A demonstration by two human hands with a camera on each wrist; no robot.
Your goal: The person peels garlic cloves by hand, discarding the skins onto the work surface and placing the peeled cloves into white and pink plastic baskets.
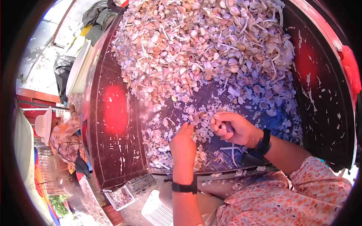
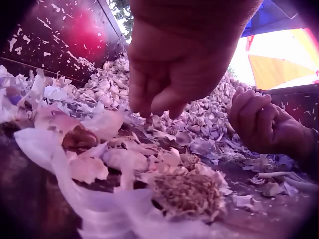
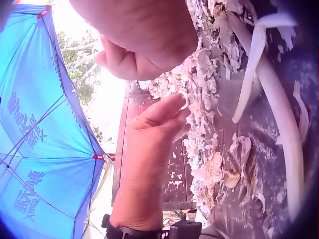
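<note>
A dark red metal tray holds a big heap of garlic cloves, with loose papery skins spread in front of it. My left hand points its bunched fingers down into the skins and pinches a small piece of garlic. In the right wrist view the left hand's fingertip touches a curved white skin. Just to its right, my right hand is curled into a fist round a small dark thing that I cannot make out. White garlic stems lie on the tray floor beside it.
A dried root base and skins lie near the tray's front edge. Below the tray are a white crate and a small tray of garlic. A person in a hat sits at the left. A blue umbrella is overhead.
</note>
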